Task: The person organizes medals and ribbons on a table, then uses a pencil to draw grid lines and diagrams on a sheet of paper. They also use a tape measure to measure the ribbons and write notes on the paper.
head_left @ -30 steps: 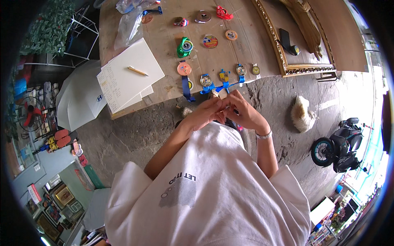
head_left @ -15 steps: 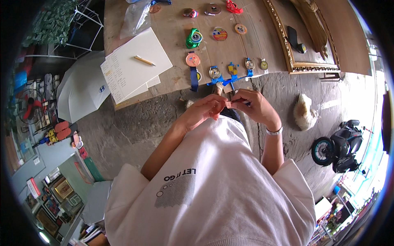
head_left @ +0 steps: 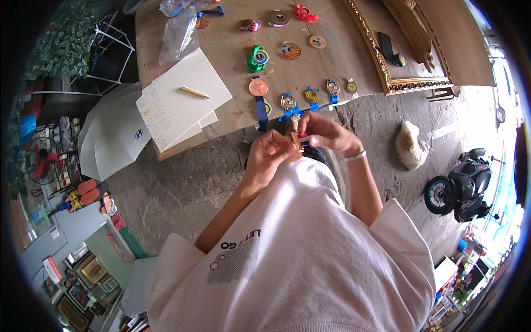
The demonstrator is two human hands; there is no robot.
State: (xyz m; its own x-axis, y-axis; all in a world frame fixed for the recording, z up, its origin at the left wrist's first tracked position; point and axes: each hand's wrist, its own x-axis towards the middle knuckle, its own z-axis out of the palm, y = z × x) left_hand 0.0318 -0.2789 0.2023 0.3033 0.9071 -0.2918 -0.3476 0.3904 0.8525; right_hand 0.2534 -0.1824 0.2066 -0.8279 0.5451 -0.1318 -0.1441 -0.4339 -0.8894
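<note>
In front of my shirt, just off the table's near edge, my left hand is closed on a copper-coloured medal, seen nearly edge-on. My right hand pinches a ribbon at the medal's top; red shows, with darker and white parts. Fingers partly cover both. Beyond them, near the table's edge, lie a silver medal on blue ribbon, a yellow-and-blue medal, another round medal and a small gold one. To their left is a pink-copper medal with a navy ribbon.
Cardboard covers the table. Paper sheets with a pen lie left, a gilded frame right. Further medals, including one with green ribbon, sit farther back. A white umbrella, a furry animal and a motorbike are around.
Both hands have shifted slightly; the right hand now sits further left and higher over the medal. The medal and its red ribbon show more clearly. The whole view has shifted a little.
</note>
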